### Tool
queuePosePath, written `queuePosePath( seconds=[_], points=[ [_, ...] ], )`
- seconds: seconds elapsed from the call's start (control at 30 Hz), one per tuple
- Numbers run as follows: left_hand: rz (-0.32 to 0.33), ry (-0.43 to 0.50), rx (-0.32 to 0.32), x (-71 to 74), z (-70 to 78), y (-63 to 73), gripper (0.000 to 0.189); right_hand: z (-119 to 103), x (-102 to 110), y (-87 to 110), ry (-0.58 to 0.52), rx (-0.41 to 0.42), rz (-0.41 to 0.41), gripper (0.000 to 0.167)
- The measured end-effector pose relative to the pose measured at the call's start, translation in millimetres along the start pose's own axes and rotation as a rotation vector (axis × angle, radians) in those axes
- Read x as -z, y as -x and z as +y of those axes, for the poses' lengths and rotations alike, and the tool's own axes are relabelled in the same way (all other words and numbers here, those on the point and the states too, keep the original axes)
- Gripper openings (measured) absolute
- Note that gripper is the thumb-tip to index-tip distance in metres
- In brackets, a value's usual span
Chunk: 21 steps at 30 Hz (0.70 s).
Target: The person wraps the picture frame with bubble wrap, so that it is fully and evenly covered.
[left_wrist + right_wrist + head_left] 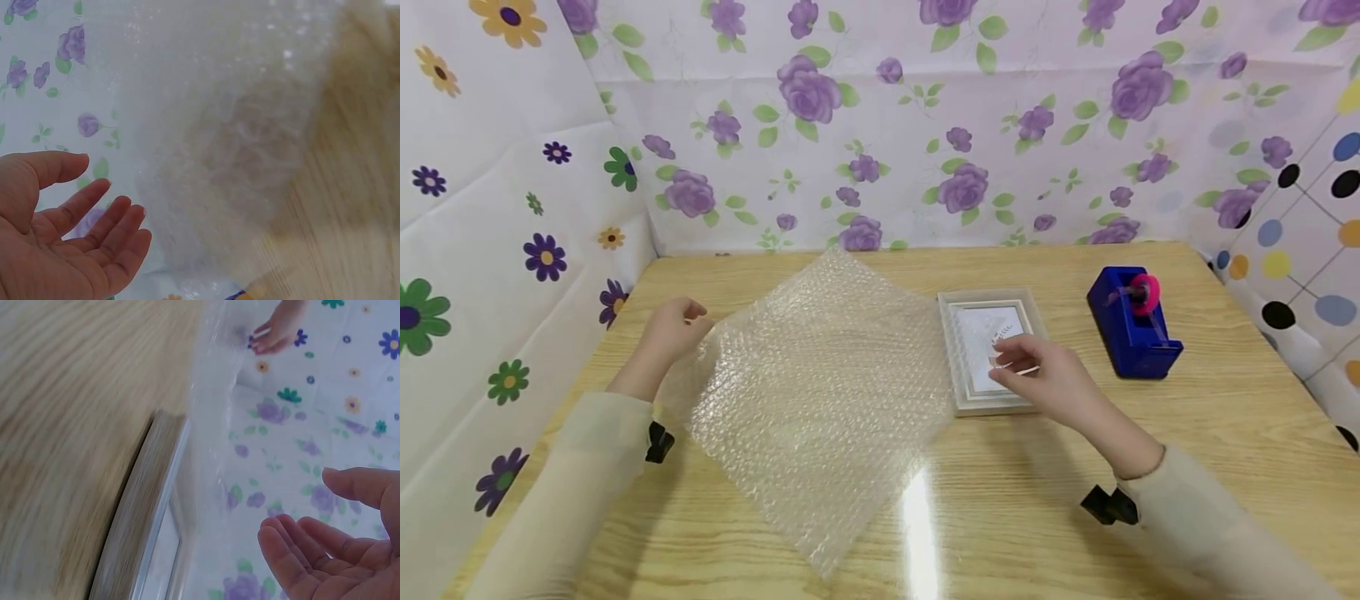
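A large sheet of clear bubble wrap (827, 358) lies diamond-wise on the pale wood-grain table (1037, 542), between the left hand (675, 332) and the right hand (1052, 379). Its longer diagonal runs from a corner near the person to one at the table's back edge. The left hand is beside the sheet's left side; its thumb and fingers are spread and grip nothing. The sheet's right side reaches over the left part of a pale rectangular picture frame (1011, 317) with a white mat, lying face up, its long axis running away from the person. The right hand is much the nearer to it, held above its right half, fingers loosely bent, thumb apart, holding nothing. A blue tape dispenser with a pink core (1138, 333) stands to the right of the frame.

The right hand hides part of the frame's printed card, whose lettering is unreadable. The wrap's left corner fades into the wood, so whether the left fingertips touch it cannot be told. The left wrist view blurs the sheet; the right wrist view cuts off the frame's lower end.
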<state>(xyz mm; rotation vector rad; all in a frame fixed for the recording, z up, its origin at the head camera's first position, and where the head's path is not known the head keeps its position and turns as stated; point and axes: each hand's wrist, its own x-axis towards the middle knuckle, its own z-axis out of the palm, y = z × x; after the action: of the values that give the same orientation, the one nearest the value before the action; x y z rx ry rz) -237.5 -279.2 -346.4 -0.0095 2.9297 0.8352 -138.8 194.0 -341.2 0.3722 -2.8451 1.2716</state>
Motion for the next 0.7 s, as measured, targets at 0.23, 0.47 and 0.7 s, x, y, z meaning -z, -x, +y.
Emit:
queuePosePath(
  seconds=[0.23,0.47,0.7],
  points=[
    [0.070,-0.035,0.004,2.0,-12.8,13.9,0.044,20.3,11.0,-8.5,0.087,-0.085,0.001,0.043],
    [0.106,-0.010,0.038,2.3,-26.6,23.8,0.048,36.8,17.3,-15.2,0.112,-0.099,0.036,0.042],
    [0.173,0.030,0.050,0.8,-36.9,31.4,0.049,51.8,19.4,-19.0,0.150,-0.150,0.042,0.045]
  ],
)
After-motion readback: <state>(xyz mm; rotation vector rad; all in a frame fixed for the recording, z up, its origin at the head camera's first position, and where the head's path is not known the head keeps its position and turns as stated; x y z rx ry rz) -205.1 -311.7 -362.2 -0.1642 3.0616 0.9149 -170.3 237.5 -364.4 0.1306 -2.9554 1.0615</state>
